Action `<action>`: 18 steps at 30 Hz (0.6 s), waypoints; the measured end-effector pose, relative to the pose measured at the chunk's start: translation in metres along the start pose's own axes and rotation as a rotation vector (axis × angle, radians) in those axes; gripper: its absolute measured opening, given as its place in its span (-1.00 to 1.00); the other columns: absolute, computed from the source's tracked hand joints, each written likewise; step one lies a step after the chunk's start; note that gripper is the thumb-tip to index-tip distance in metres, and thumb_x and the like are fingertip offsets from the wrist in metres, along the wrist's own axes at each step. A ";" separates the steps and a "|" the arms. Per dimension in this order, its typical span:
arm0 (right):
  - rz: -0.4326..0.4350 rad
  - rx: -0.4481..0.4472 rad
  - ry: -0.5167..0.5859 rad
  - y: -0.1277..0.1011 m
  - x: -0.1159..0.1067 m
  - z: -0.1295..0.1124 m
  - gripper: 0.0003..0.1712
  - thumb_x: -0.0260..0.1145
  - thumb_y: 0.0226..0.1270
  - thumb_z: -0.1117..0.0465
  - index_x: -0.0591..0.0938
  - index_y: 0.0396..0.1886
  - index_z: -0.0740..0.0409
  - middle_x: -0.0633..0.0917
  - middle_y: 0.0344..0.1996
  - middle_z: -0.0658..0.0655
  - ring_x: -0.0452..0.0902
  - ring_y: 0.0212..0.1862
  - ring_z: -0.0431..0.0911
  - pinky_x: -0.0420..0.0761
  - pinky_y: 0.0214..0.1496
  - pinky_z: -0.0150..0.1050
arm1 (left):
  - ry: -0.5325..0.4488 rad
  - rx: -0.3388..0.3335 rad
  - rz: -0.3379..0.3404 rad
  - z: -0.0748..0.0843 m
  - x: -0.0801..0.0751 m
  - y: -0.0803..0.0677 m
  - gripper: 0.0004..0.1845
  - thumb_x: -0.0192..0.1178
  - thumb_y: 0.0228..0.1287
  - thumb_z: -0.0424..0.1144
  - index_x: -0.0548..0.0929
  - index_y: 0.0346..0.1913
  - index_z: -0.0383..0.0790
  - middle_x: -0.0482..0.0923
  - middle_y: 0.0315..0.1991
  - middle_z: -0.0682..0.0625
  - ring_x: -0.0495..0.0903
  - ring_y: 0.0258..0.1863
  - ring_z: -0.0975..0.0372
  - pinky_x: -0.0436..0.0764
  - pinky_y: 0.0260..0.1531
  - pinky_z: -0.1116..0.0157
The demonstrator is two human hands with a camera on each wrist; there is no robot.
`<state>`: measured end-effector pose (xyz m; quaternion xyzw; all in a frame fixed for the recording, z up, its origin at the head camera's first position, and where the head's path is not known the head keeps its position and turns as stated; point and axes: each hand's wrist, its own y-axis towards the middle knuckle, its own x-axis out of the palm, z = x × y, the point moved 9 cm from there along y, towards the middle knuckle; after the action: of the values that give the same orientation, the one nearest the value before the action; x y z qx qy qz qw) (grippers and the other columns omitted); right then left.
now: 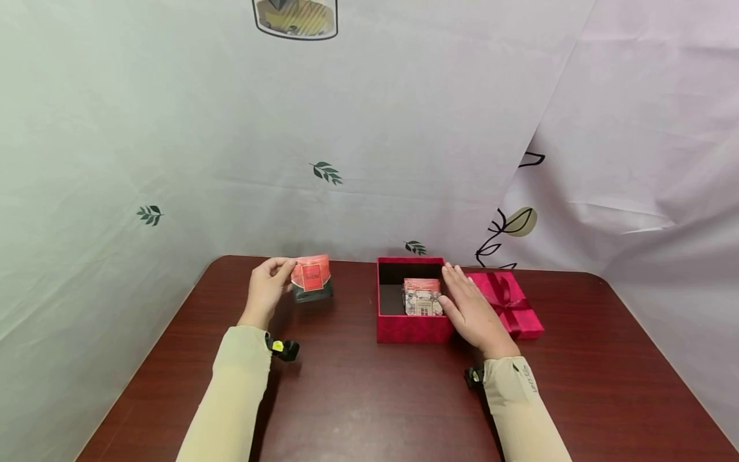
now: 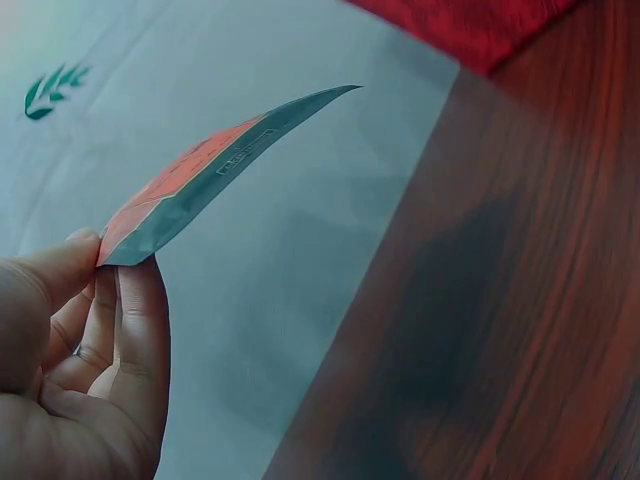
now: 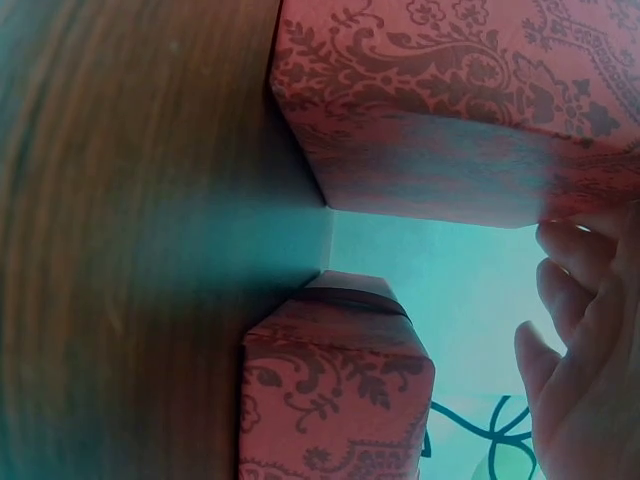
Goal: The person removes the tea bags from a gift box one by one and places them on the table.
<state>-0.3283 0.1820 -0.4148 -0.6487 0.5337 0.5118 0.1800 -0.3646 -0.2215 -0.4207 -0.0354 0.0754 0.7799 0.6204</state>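
We see the left hand (image 1: 267,287) up above the dark brown wooden table (image 1: 369,398), pinching a small flat packet with a red top and dark bottom (image 1: 312,278) by its edge between the thumb and fingers (image 2: 140,330). The right hand (image 1: 470,311) lies with straight fingers, close together, on the right wall of the open red patterned cardboard box (image 1: 412,327). Inside that box stands another little red and white packet (image 1: 422,297), and the red lid with a ribbon bow (image 1: 508,301) lies just beside the box on its right.
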 end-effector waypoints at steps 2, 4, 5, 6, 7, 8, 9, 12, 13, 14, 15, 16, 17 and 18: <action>-0.005 0.004 -0.003 0.000 0.000 0.000 -0.24 0.10 0.58 0.02 0.15 0.61 0.23 0.13 0.60 0.18 -0.10 0.61 0.12 -0.05 0.59 0.09 | 0.018 0.001 -0.005 -0.003 -0.007 0.002 -0.57 0.19 0.50 -0.07 0.61 0.12 -0.42 0.59 -0.35 0.12 0.58 -0.37 0.41 0.65 -0.34 0.45; -0.009 0.009 0.004 -0.001 0.000 0.001 -0.24 0.09 0.58 0.00 0.15 0.61 0.21 0.12 0.60 0.16 -0.11 0.62 0.11 -0.06 0.60 0.08 | 0.040 -0.003 -0.014 -0.007 -0.014 0.005 -0.56 0.18 0.51 -0.07 0.61 0.12 -0.43 0.58 -0.37 0.13 0.58 -0.38 0.41 0.65 -0.35 0.46; -0.010 0.009 0.007 -0.001 0.001 0.001 -0.24 0.08 0.59 -0.01 0.14 0.61 0.21 0.12 0.60 0.17 -0.11 0.62 0.11 -0.06 0.60 0.08 | 0.057 -0.005 -0.020 -0.009 -0.017 0.005 -0.55 0.18 0.51 -0.07 0.60 0.13 -0.43 0.59 -0.37 0.14 0.58 -0.38 0.41 0.65 -0.34 0.46; -0.009 0.009 0.008 -0.001 0.001 0.001 -0.24 0.08 0.59 -0.01 0.15 0.61 0.21 0.12 0.60 0.17 -0.11 0.62 0.12 -0.06 0.59 0.08 | 0.072 -0.007 -0.026 -0.011 -0.020 0.006 -0.55 0.17 0.52 -0.07 0.60 0.13 -0.44 0.59 -0.38 0.14 0.57 -0.37 0.42 0.65 -0.34 0.46; -0.008 0.008 0.011 -0.001 0.001 0.001 -0.24 0.08 0.59 -0.02 0.15 0.61 0.22 0.12 0.60 0.17 -0.11 0.62 0.12 -0.06 0.59 0.08 | 0.087 -0.010 -0.030 -0.012 -0.023 0.008 -0.56 0.16 0.52 -0.07 0.60 0.13 -0.43 0.59 -0.37 0.15 0.57 -0.37 0.42 0.65 -0.34 0.46; -0.008 0.006 0.012 -0.001 0.001 0.001 -0.24 0.07 0.59 -0.02 0.15 0.61 0.23 0.12 0.60 0.18 -0.11 0.61 0.13 -0.05 0.59 0.09 | 0.103 -0.013 -0.037 -0.014 -0.026 0.008 -0.55 0.16 0.52 -0.06 0.60 0.14 -0.43 0.60 -0.37 0.16 0.57 -0.36 0.42 0.65 -0.34 0.46; -0.006 0.007 0.015 -0.001 0.001 0.001 -0.25 0.07 0.60 -0.03 0.15 0.61 0.23 0.12 0.60 0.18 -0.10 0.62 0.12 -0.05 0.59 0.09 | 0.116 -0.018 -0.044 -0.016 -0.029 0.009 -0.55 0.15 0.53 -0.07 0.59 0.14 -0.44 0.59 -0.36 0.16 0.57 -0.36 0.43 0.65 -0.33 0.46; -0.003 0.005 0.018 0.000 0.001 0.001 -0.25 0.07 0.59 -0.01 0.16 0.60 0.24 0.13 0.60 0.19 -0.10 0.61 0.13 -0.04 0.59 0.10 | 0.158 -0.024 -0.061 -0.019 -0.037 0.012 -0.56 0.11 0.56 -0.09 0.57 0.16 -0.46 0.59 -0.34 0.16 0.55 -0.35 0.44 0.64 -0.33 0.46; -0.004 0.007 0.019 0.000 0.001 0.001 -0.25 0.08 0.59 -0.01 0.16 0.60 0.24 0.12 0.60 0.19 -0.10 0.61 0.13 -0.04 0.59 0.10 | 0.171 -0.026 -0.068 -0.019 -0.039 0.012 -0.56 0.10 0.56 -0.10 0.57 0.17 -0.47 0.60 -0.32 0.15 0.54 -0.35 0.44 0.65 -0.32 0.46; -0.005 0.008 0.018 0.000 0.001 0.001 -0.25 0.08 0.59 -0.01 0.16 0.60 0.25 0.12 0.60 0.19 -0.10 0.61 0.13 -0.04 0.59 0.11 | 0.183 -0.026 -0.073 -0.020 -0.041 0.013 -0.56 0.09 0.57 -0.11 0.56 0.18 -0.47 0.61 -0.30 0.12 0.54 -0.35 0.44 0.64 -0.33 0.45; -0.006 0.011 0.020 0.000 0.001 0.001 -0.25 0.09 0.59 0.00 0.16 0.60 0.24 0.12 0.60 0.18 -0.10 0.61 0.13 -0.04 0.59 0.10 | 0.197 -0.025 -0.081 -0.020 -0.042 0.014 -0.57 0.07 0.58 -0.12 0.56 0.18 -0.48 0.62 -0.27 0.08 0.54 -0.34 0.45 0.65 -0.32 0.45; -0.008 0.011 0.018 0.000 0.002 0.001 -0.24 0.09 0.58 0.00 0.15 0.60 0.24 0.12 0.60 0.18 -0.10 0.61 0.14 -0.05 0.59 0.10 | 0.212 -0.022 -0.089 -0.021 -0.043 0.014 -0.57 0.06 0.59 -0.13 0.55 0.19 -0.48 0.63 -0.22 0.02 0.54 -0.34 0.46 0.65 -0.32 0.44; -0.008 0.012 0.018 0.000 0.002 0.001 -0.24 0.10 0.58 0.01 0.15 0.60 0.24 0.12 0.60 0.18 -0.10 0.61 0.15 -0.05 0.59 0.10 | 0.228 -0.016 -0.099 -0.021 -0.044 0.015 -0.57 0.04 0.60 -0.15 0.54 0.20 -0.49 0.64 -0.17 -0.05 0.54 -0.33 0.47 0.65 -0.31 0.44; -0.008 0.012 0.018 0.000 0.001 0.001 -0.24 0.09 0.58 0.01 0.15 0.61 0.24 0.12 0.60 0.18 -0.09 0.61 0.15 -0.05 0.59 0.09 | 0.247 -0.010 -0.106 -0.021 -0.045 0.016 -0.57 0.03 0.61 -0.16 0.54 0.21 -0.50 0.65 -0.11 -0.13 0.54 -0.32 0.47 0.64 -0.30 0.45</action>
<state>-0.3290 0.1821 -0.4164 -0.6546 0.5355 0.5019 0.1811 -0.3704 -0.2719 -0.4336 -0.1380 0.1456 0.7360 0.6465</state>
